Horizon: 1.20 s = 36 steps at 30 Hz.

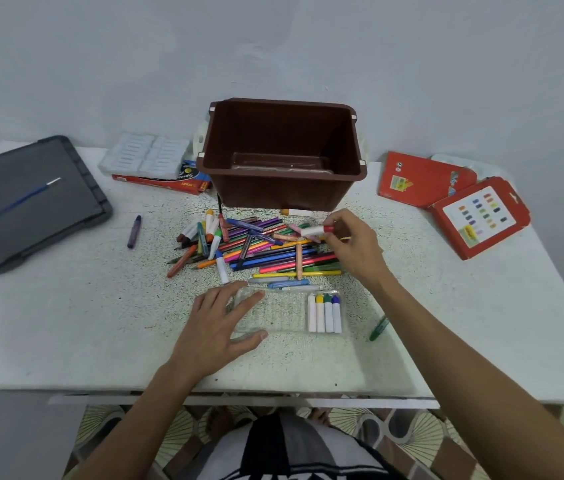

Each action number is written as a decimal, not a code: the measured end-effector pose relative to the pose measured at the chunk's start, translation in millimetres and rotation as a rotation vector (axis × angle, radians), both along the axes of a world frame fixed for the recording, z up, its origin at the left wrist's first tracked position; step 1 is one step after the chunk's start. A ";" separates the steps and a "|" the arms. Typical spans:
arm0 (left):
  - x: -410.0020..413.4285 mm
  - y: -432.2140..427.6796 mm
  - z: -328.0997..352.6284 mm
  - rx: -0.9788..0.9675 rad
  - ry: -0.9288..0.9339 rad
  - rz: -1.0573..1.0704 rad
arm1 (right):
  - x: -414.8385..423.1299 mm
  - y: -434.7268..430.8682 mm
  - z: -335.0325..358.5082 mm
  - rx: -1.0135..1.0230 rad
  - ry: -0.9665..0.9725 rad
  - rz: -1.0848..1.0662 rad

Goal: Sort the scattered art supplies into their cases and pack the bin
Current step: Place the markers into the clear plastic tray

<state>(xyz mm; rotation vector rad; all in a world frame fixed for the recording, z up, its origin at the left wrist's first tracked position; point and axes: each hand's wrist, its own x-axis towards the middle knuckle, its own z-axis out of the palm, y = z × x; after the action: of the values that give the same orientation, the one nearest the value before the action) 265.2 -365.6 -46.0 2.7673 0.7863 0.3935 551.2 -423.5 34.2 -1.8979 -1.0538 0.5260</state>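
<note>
The white speckled counter [66, 323] carries everything. At its far middle stands the brown bin [280, 192], open at the top. Something flat and pale lies on its bottom, but I cannot tell what it is. The grey lid [31, 202] lies at the far left, and two red boxes [422, 178] lie at the far right.

Between the bin and the person is the pile of pens and sticks [266, 251]. Most of them lie with their long axis from left to right. Just near the pile is the clear tray [284, 313]. Its four capped sticks [324, 313] stand side by side at the right end, with their long axis from near to far and the caps on the far side.

The left hand [218, 323] rests on the left end of the tray with spread, straight fingers, and it seems to steady the tray. The right hand [353, 244] is over the right part of the pile and pinches the red-capped stick [315, 230] by its cap end. This stick lies almost left to right.

The tray is near and a little left from this hand. The free places begin just left of the four sticks. I judge that the stick needs about a quarter turn to lie like its neighbours. The right hand is the nearer one to these places.

The tray is transparent, so its edges and ribs are hard to make out. The right hand hides the pens under it.
</note>
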 end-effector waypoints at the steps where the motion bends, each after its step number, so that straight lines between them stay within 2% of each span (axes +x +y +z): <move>1: 0.0 -0.1 -0.1 0.001 0.001 -0.001 | -3.7 -6.4 1.7 0.015 0.071 0.009; 5: -0.3 0.3 0.4 0.005 -0.003 -0.004 | -17.0 -29.8 0.7 0.086 0.375 0.005; 8: 0.0 -0.5 2.0 0.001 0.001 -0.005 | -23.5 -44.2 -0.9 0.082 0.434 0.041; 13: -0.2 -1.2 3.9 0.011 0.022 0.001 | -23.2 -49.8 0.2 -0.101 0.293 0.245; 20: 0.0 -2.0 5.0 0.005 0.037 0.005 | -40.4 -46.0 2.9 -0.298 -0.063 0.462; 36: -0.4 -2.5 5.4 0.012 0.043 0.001 | -58.5 -62.6 -14.0 -0.148 -0.433 0.428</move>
<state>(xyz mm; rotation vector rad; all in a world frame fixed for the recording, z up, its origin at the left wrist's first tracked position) 264.9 -368.1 -40.6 2.7952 0.7985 0.3408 492.7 -486.1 20.3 -1.9680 -1.7698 0.4469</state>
